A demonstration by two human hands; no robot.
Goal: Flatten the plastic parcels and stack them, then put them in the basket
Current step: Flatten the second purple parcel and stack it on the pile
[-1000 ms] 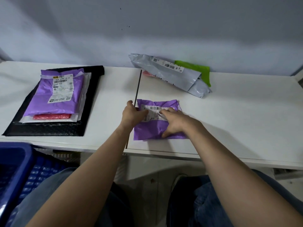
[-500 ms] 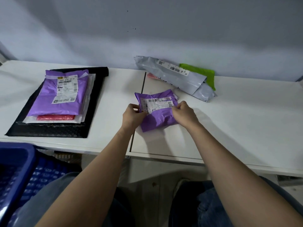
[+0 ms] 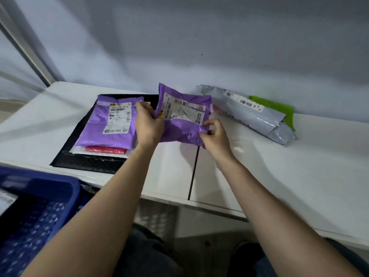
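A small purple parcel (image 3: 184,118) with a white label is lifted off the table, tilted up toward me. My left hand (image 3: 148,124) grips its left edge and my right hand (image 3: 214,134) pinches its lower right corner. To the left lies a stack: a larger purple parcel (image 3: 108,124) on top of a red one (image 3: 105,150), a white one and a big black one (image 3: 87,162). A grey parcel (image 3: 257,114) and a green parcel (image 3: 279,107) lie at the back right. The blue basket (image 3: 46,186) sits at the lower left, below the table edge.
The white table (image 3: 299,172) has a dark seam down its middle, under the held parcel. A wall rises right behind the table. My knees show under the table's front edge.
The small purple parcel has been lifted off the table and carried up and left toward the stack. Both hands went from pressing it flat to gripping its edges.
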